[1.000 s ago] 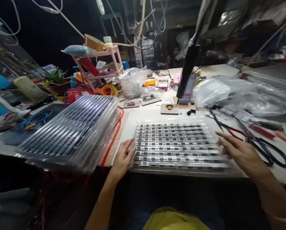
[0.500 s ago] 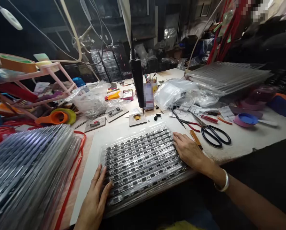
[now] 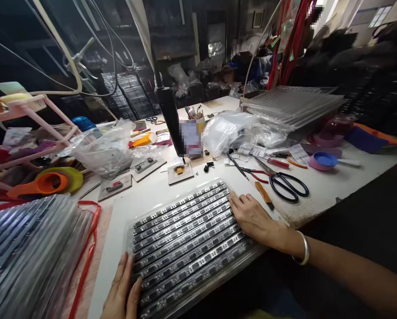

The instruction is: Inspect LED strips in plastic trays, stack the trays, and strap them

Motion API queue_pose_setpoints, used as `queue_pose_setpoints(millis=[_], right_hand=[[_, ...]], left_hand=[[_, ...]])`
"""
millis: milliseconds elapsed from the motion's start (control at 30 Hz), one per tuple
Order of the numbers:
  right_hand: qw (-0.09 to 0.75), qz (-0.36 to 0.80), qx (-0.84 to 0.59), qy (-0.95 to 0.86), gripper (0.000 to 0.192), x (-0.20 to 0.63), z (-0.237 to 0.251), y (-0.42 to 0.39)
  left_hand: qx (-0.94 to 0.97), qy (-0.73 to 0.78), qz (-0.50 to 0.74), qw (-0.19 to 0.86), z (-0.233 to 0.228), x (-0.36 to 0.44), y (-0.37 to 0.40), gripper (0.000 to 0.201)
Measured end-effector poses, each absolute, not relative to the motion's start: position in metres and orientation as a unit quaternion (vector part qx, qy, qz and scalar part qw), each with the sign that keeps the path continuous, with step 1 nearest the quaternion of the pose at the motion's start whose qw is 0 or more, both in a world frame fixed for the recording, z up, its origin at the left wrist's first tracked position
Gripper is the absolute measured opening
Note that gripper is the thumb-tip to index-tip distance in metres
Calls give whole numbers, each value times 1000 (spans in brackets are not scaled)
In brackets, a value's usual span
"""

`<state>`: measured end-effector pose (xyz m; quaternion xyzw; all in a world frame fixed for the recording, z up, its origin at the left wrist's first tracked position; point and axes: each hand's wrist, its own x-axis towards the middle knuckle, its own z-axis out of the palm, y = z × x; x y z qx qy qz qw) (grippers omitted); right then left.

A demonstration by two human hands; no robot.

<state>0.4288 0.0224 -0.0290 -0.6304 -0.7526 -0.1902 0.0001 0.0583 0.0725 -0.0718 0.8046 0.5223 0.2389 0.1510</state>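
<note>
A clear plastic tray (image 3: 185, 239) with rows of small dark and silvery metal parts lies on a white board at the table's front edge. My left hand (image 3: 120, 290) holds its left side, fingers stretched along the rim and thumb apart. At the opposite side, my right hand (image 3: 251, 217) grips the rim near the upper right corner, its fingertips on the edge and a pale bangle at the wrist. The undersides of both hands are hidden.
Left stands a stack of filled trays (image 3: 35, 257) with red ribbon (image 3: 85, 266). Black-handled scissors (image 3: 288, 184), red pliers (image 3: 256, 175) and an orange-brown cutter (image 3: 264, 194) lie to the right. Clear bags (image 3: 229, 130), a tape dispenser (image 3: 48, 182) and small fixtures (image 3: 180, 172) sit further back.
The view has turned right, so the table's things appear further left. Both hands keep their hold on the tray, which now sits a little lower and further left in view.
</note>
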Motion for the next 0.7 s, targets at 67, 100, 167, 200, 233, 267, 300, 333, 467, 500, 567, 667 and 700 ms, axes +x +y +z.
queue_pose_setpoints(millis=[67, 100, 167, 200, 233, 267, 300, 333, 467, 500, 567, 667, 700], right_hand=[[12, -170, -622, -764, 44, 434, -26, 23], [30, -149, -621, -769, 45, 439, -25, 22], [78, -87, -610, -783, 52, 454, -24, 16], [102, -51, -600, -792, 58, 463, -24, 12], [119, -17, -587, -801, 64, 471, -23, 5], [128, 12, -572, -810, 69, 479, -21, -2], [129, 34, -557, -820, 73, 486, -18, -11], [123, 50, -543, -829, 74, 492, -15, -20], [91, 74, -514, -850, 80, 498, -8, -55], [90, 69, -514, -850, 82, 497, -11, -62], [103, 32, -525, -844, 80, 494, -24, -69], [165, -46, -517, -839, 66, 495, -45, -70], [189, -56, -502, -842, 62, 497, -49, -68]], left_hand=[[806, 523, 249, 124, -71, 60, 73, 59], [809, 517, 255, 116, -68, 58, 72, 58], [831, 478, 256, 122, -58, 52, 65, 57], [847, 450, 248, 137, -53, 47, 59, 55], [859, 426, 240, 153, -47, 43, 50, 54], [865, 412, 234, 168, -43, 39, 41, 53], [865, 410, 231, 173, -41, 36, 30, 52], [861, 419, 235, 168, -40, 34, 20, 53], [844, 461, 257, 97, -59, 33, -5, 57], [841, 465, 264, 80, -65, 33, -6, 58], [838, 460, 289, 51, -76, 34, -5, 58], [824, 452, 339, 48, -79, 36, 0, 50], [812, 458, 355, 66, -75, 37, 3, 45]])
